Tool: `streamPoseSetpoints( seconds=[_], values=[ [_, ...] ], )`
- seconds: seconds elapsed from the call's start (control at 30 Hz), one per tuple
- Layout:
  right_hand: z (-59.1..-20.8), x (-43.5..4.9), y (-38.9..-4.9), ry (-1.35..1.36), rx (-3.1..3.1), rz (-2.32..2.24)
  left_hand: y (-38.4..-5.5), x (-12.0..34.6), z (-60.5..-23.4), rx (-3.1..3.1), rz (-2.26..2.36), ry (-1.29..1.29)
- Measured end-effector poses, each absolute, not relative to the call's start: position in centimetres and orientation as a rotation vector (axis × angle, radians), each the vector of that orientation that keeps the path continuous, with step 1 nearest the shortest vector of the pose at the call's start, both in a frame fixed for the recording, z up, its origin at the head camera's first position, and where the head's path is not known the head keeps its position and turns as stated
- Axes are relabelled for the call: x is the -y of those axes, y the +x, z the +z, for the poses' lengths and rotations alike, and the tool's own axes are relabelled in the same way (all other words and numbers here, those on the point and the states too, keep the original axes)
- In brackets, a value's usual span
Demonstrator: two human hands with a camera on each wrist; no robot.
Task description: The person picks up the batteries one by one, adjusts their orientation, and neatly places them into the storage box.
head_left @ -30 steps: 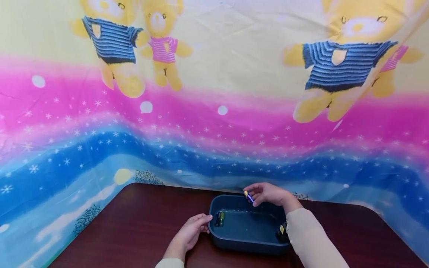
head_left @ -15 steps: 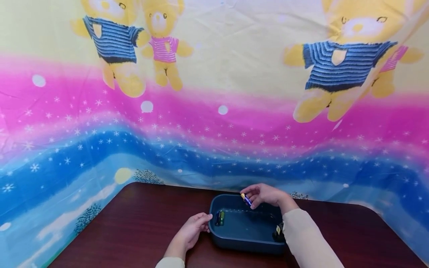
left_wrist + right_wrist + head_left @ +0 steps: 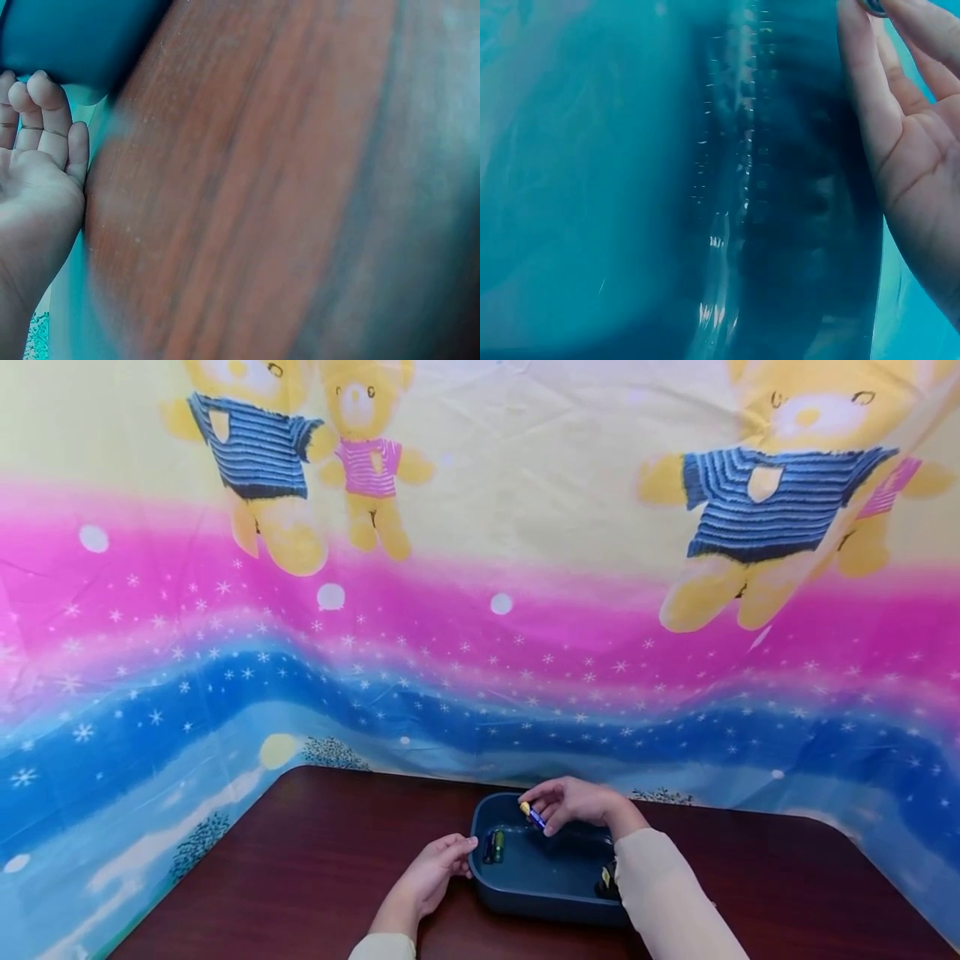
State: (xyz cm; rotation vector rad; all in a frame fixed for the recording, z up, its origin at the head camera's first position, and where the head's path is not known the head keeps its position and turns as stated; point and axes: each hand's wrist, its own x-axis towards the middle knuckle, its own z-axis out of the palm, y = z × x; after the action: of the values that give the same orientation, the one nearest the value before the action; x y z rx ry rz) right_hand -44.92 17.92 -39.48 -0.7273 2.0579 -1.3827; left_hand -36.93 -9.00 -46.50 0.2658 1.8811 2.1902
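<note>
A blue battery with a gold end (image 3: 534, 817) is pinched between the thumb and fingers of my right hand (image 3: 573, 802), above the far side of a dark blue-grey tray (image 3: 555, 906). In the right wrist view, only the round end of the battery (image 3: 874, 6) shows between the fingertips. My left hand (image 3: 435, 872) holds the left wall of the tray, its fingers against the outside. The left wrist view shows the fingers (image 3: 49, 112) touching the tray wall (image 3: 75, 37). Inside, at the left end, a dark battery (image 3: 488, 847) and a green battery (image 3: 498, 846) lie side by side.
The tray stands on a dark brown wooden table (image 3: 322, 852). A cloth printed with bears (image 3: 480, 527) hangs behind the table. A black object with a yellow mark (image 3: 606, 881) sits beneath the right wrist, covering part of the tray's right end.
My right hand has moved left and slightly nearer over the tray, carrying the blue and gold battery. The black object under that wrist has shifted with it. My left hand keeps its place.
</note>
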Motion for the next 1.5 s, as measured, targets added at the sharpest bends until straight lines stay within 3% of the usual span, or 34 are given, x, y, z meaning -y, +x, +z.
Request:
streamPoseSetpoints(
  seconds=[0.63,1.5],
  values=[
    [-40.7,-14.0,-44.5,-0.698,-2.388,-0.919,-36.8,8.9,-46.6,-1.871,2.204,0.249],
    [-41.7,-12.1,-44.4,-0.744,-2.532,-0.691,-37.1,9.1,-46.9,-1.852,2.221,0.270]
  ],
)
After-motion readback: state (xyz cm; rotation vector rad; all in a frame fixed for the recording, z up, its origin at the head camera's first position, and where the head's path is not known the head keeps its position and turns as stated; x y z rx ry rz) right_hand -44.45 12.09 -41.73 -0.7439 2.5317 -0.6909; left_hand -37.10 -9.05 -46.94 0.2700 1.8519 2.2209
